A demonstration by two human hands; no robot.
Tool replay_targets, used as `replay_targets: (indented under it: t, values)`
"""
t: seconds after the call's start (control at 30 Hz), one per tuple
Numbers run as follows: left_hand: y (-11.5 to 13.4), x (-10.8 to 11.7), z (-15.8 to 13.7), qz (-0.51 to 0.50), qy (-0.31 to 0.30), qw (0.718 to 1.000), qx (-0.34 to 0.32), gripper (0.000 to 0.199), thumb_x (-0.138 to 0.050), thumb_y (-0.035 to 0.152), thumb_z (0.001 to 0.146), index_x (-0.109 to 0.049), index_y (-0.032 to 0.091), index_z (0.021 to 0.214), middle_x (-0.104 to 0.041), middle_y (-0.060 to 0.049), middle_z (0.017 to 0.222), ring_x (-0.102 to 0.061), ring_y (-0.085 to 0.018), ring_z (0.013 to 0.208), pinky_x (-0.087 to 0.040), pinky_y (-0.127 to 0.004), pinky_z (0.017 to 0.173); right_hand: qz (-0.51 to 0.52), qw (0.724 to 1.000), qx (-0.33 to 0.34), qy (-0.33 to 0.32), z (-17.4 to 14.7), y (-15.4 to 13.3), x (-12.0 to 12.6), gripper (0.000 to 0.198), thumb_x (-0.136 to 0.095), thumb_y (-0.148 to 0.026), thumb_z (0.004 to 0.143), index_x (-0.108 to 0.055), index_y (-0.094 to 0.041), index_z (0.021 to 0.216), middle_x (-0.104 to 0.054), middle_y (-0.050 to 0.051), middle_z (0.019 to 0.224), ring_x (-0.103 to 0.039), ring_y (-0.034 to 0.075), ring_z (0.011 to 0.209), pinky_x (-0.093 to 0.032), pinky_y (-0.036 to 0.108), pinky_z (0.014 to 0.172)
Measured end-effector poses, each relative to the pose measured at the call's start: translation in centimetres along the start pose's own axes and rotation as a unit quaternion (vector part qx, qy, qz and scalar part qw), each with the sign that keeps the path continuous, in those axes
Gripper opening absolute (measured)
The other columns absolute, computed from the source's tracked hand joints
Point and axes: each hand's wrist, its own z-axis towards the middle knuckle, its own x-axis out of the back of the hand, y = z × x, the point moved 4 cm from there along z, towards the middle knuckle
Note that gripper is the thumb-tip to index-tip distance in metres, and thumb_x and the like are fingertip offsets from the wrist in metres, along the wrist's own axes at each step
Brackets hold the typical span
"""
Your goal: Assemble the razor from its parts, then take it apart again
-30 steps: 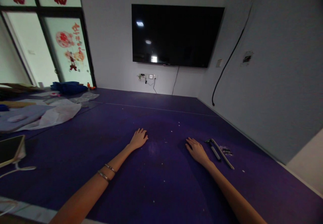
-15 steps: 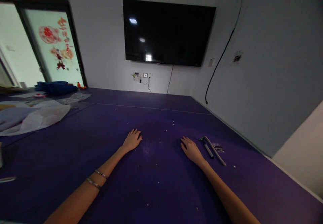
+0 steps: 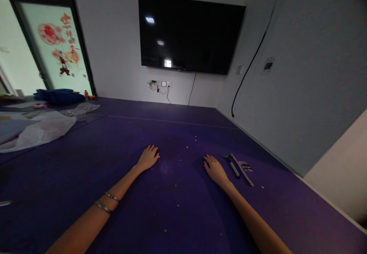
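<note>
Palm down on the purple tabletop (image 3: 172, 215), my left hand (image 3: 148, 157) rests with its fingers spread and holds nothing. Two bracelets (image 3: 103, 207) circle that forearm. My right hand (image 3: 215, 168) also lies flat on the surface, fingers stretched forward, with nothing in it. Just to its right are a slim grey-and-black tool (image 3: 234, 169), perhaps a utility knife, and a long thin pale curved strip (image 3: 242, 170). A small clear packet with dark pieces (image 3: 246, 166) lies beside them. Small white specks are scattered between and around my hands.
Crumpled clear plastic and white sheets (image 3: 43, 131) cover the far left, with a blue cloth bundle (image 3: 60, 96) behind. A small orange item (image 3: 89, 95) stands by it. A television (image 3: 189, 34) hangs on the far wall. A black cable (image 3: 252, 61) dangles at the right wall.
The whole view has shifted slightly, so the scene sits a little further left and up. Both hands stay in place on the tabletop.
</note>
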Motion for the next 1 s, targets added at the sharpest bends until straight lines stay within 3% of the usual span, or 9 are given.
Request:
replay_targets:
  t: [0.1,0.2,0.3,0.43,0.57,0.77,1.0]
  values:
    - [-0.3,-0.2,0.1,-0.006,0.008,1.0,0.004,0.049,-0.032,0.037,0.087,-0.05,0.01,0.124,-0.043,-0.018,0.135,-0.031,-0.031,0.129,-0.026,-0.046,0.103,0.017,1.0,0.0,0.017,-0.2,-0.1,0.9,0.04,-0.04,-0.022,0.085,-0.058,-0.008,0.118,-0.054,0.015,0.126,-0.046,0.022,0.12,-0.034,0.034,0.101]
    - [-0.5,-0.4,0.2,0.001,0.005,1.0,0.004,0.05,-0.031,0.038,0.087,-0.049,0.01,0.125,-0.043,-0.017,0.135,-0.031,-0.031,0.129,-0.026,-0.045,0.104,0.026,0.997,-0.034,0.063,-0.2,1.1,3.4,0.039,-0.042,-0.017,0.081,-0.061,-0.009,0.114,-0.06,0.014,0.117,-0.054,0.021,0.11,-0.038,0.03,0.096]
    - [-0.6,-0.5,0.3,0.014,0.002,1.0,0.003,0.051,-0.03,0.038,0.088,-0.049,0.01,0.125,-0.043,-0.017,0.135,-0.031,-0.031,0.129,-0.026,-0.045,0.104,0.008,0.99,-0.102,0.099,-0.4,3.8,6.6,0.037,-0.042,-0.012,0.077,-0.066,-0.01,0.105,-0.066,0.013,0.106,-0.06,0.02,0.099,-0.041,0.027,0.088]
    - [-0.7,-0.6,0.4,0.019,0.007,1.0,0.003,0.05,-0.031,0.038,0.087,-0.049,0.011,0.125,-0.044,-0.016,0.135,-0.032,-0.03,0.129,-0.027,-0.045,0.103,-0.021,0.977,-0.202,0.067,-1.5,7.8,8.9,0.032,-0.045,-0.016,0.077,-0.07,-0.014,0.096,-0.069,0.013,0.094,-0.064,0.022,0.085,-0.043,0.024,0.068]
    - [-0.8,-0.7,0.4,0.012,0.011,1.0,0.003,0.05,-0.031,0.039,0.087,-0.05,0.011,0.125,-0.044,-0.016,0.135,-0.032,-0.03,0.129,-0.026,-0.045,0.104,-0.027,0.973,-0.229,0.024,-2.9,9.4,8.7,0.026,-0.049,-0.018,0.075,-0.072,-0.015,0.086,-0.07,0.013,0.083,-0.065,0.021,0.077,-0.039,0.022,0.058]
    - [-0.8,-0.6,0.4,-0.002,0.007,1.0,0.002,0.051,-0.031,0.038,0.087,-0.049,0.011,0.125,-0.043,-0.017,0.135,-0.03,-0.03,0.13,-0.026,-0.047,0.103,-0.039,0.971,-0.233,-0.031,-3.5,8.9,7.5,0.022,-0.051,-0.022,0.074,-0.072,-0.017,0.08,-0.069,0.011,0.073,-0.065,0.021,0.069,-0.039,0.024,0.055]
    - [-0.6,-0.4,0.4,-0.004,-0.001,1.0,0.004,0.051,-0.031,0.038,0.087,-0.049,0.009,0.126,-0.042,-0.017,0.136,-0.03,-0.031,0.13,-0.025,-0.046,0.104,-0.071,0.976,-0.203,-0.027,-3.5,8.5,7.0,0.021,-0.05,-0.013,0.072,-0.071,-0.015,0.075,-0.069,0.012,0.075,-0.066,0.022,0.072,-0.04,0.023,0.057]
